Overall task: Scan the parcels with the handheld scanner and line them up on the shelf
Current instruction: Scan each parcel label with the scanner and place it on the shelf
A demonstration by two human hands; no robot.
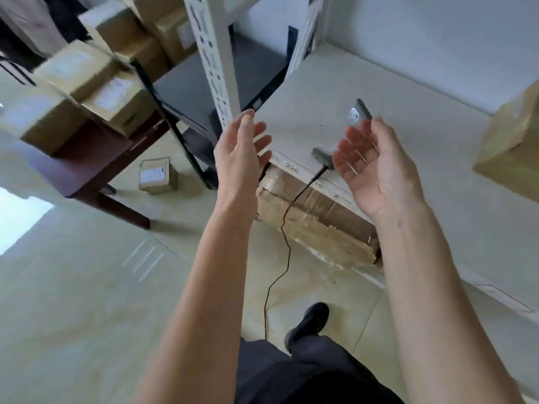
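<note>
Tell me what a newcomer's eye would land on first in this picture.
First, the two bare hands raised mid-frame, palms facing each other, holding nothing: the left hand by the perforated shelf post, the right hand above the white shelf. Between them the handheld scanner lies on the shelf edge, its black cable trailing to the floor. At left, cardboard parcels are piled on a dark table.

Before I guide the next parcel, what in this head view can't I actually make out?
- Grey handheld scanner on the white shelf: its head is hidden behind the right hand.
- Brown cardboard parcels on the dark wooden table: labels motion-blurred, unreadable.
- Brown parcel on the shelf: cut off by the right edge.
- Black scanner cable: its end disappears behind the dark trousers.
</note>
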